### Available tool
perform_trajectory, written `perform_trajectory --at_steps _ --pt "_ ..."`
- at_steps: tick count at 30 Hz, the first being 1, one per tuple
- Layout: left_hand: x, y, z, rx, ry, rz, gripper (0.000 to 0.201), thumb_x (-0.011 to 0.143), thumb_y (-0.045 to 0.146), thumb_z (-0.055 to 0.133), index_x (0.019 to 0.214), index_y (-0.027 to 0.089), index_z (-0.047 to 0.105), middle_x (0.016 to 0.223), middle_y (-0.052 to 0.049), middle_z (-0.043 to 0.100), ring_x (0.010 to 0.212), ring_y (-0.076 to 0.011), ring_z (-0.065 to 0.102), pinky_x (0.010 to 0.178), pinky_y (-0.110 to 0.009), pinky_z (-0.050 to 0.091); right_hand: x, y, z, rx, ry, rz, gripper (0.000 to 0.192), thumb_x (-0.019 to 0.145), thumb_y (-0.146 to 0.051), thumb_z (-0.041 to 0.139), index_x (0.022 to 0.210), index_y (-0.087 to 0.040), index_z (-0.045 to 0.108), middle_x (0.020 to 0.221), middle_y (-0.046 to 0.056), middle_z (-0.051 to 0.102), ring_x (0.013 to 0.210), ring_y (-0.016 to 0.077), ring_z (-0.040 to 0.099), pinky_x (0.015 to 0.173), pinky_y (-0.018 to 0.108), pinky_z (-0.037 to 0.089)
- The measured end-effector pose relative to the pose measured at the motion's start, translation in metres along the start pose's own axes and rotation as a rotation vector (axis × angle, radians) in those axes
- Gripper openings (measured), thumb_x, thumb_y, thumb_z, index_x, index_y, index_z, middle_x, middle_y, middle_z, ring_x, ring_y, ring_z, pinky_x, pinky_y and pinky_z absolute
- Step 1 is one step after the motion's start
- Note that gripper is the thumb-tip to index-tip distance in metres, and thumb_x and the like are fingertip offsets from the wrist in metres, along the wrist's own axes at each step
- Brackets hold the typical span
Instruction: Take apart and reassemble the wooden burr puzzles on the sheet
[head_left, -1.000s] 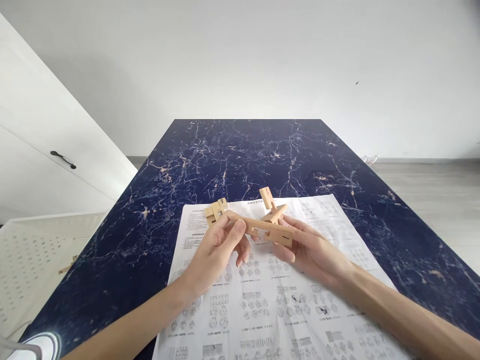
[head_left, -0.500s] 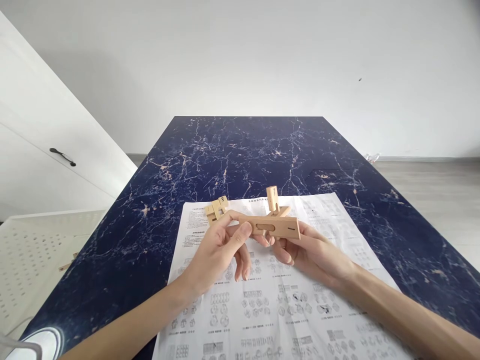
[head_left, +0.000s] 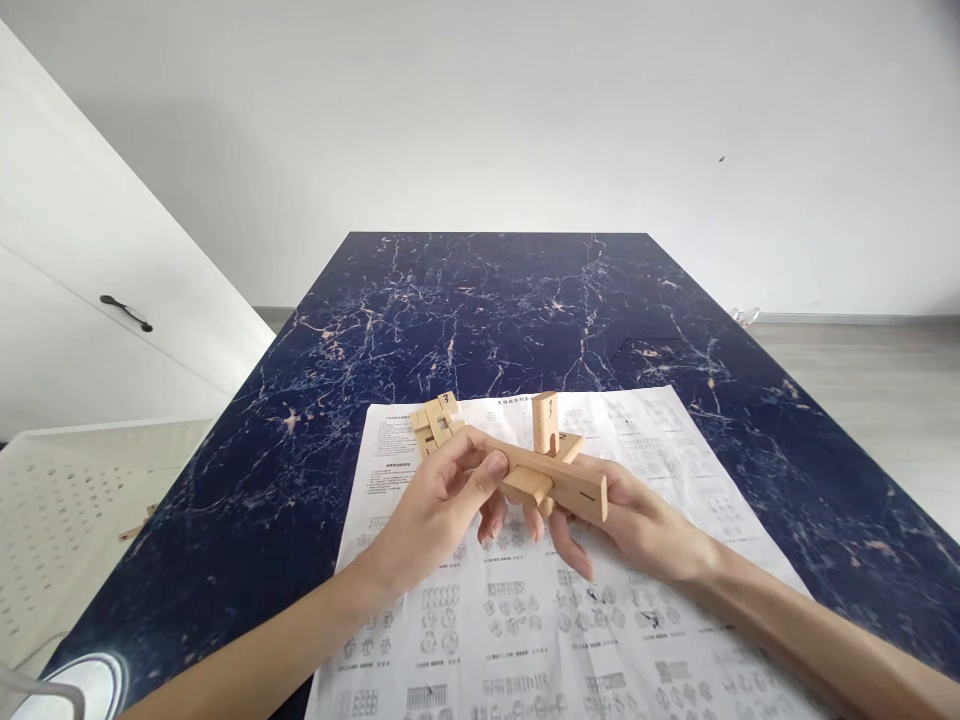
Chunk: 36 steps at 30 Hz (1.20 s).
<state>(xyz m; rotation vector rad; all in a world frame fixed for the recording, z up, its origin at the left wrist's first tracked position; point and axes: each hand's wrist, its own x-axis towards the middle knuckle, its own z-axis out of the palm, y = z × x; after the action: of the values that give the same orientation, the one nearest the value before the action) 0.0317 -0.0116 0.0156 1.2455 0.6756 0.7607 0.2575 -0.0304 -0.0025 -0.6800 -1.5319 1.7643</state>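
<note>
Left hand and right hand grip the wooden puzzle; its long bar slants down-right, one piece upright

White wall, grey floor, white cabinet (dark handle).

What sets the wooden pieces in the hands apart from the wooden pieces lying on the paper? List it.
The crossed wooden assembly is held above the instruction sheet by both hands; the small wooden cluster rests on the sheet, untouched. The assembly is larger, with one bar upright; the cluster is compact, marked 3. Both are pale wood.
</note>
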Motion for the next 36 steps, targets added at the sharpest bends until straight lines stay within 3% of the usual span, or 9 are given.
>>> perform_trajectory --at_steps 6,12,17,25,31,36 --pt "-0.001 0.0 -0.005 -0.024 -0.001 -0.026 0.038 0.106 0.055 0.064 0.098 0.019 0.057 0.076 0.001 0.064 0.056 -0.0092 0.053 0.054 -0.024 0.044 -0.001 -0.007 0.004 -0.057 -0.012 0.02 0.047 0.114 -0.056 0.047 0.096 -0.019 0.07 0.054 -0.004 0.06 0.045 0.0129 0.054 0.058 0.032 0.053" --pt "-0.001 -0.005 -0.01 -0.067 -0.07 -0.054 0.041 0.105 0.058 0.064 0.101 0.018 0.059 0.075 0.002 0.061 0.057 -0.0093 0.053 0.056 -0.024 0.046 -0.003 -0.005 0.008 -0.01 0.018 0.028 0.044 0.112 -0.052 0.054 0.087 -0.017 0.065 0.071 -0.003 0.062 0.041 0.0037 0.041 0.051 0.025 0.044" --pt "-0.001 -0.005 -0.012 -0.09 -0.109 -0.054 0.038 0.107 0.056 0.062 0.099 0.02 0.058 0.068 0.005 0.059 0.053 -0.009 0.051 0.057 -0.024 0.046 -0.003 -0.004 0.012 0.041 0.041 0.064 0.038 0.112 -0.045 0.055 0.088 -0.018 0.064 0.068 -0.004 0.057 0.043 0.0051 0.036 0.045 0.023 0.033" --pt "-0.002 -0.006 -0.014 -0.149 -0.164 -0.072 0.036 0.108 0.055 0.062 0.097 0.021 0.055 0.065 0.006 0.058 0.05 -0.0082 0.047 0.055 -0.024 0.045 -0.004 -0.001 0.011 0.089 0.027 0.06 0.039 0.113 -0.043 0.054 0.082 -0.02 0.059 0.066 -0.004 0.053 0.044 0.0066 0.033 0.043 0.024 0.028" --pt "-0.003 -0.005 -0.013 -0.139 -0.191 -0.068 0.034 0.11 0.051 0.059 0.095 0.021 0.053 0.065 0.007 0.057 0.05 -0.0078 0.048 0.057 -0.024 0.045 -0.006 0.003 0.009 0.136 -0.011 0.048 0.033 0.114 -0.037 0.054 0.088 -0.019 0.062 0.068 -0.005 0.053 0.045 0.0056 0.033 0.044 0.023 0.029" --pt "-0.004 -0.004 -0.012 -0.092 -0.147 -0.056 0.032 0.111 0.048 0.059 0.094 0.021 0.054 0.065 0.007 0.056 0.051 -0.0079 0.047 0.058 -0.024 0.044 -0.004 0.004 0.006 0.156 -0.044 0.008 0.031 0.116 -0.037 0.052 0.092 -0.02 0.062 0.067 -0.007 0.049 0.047 0.0063 0.036 0.048 0.022 0.036"
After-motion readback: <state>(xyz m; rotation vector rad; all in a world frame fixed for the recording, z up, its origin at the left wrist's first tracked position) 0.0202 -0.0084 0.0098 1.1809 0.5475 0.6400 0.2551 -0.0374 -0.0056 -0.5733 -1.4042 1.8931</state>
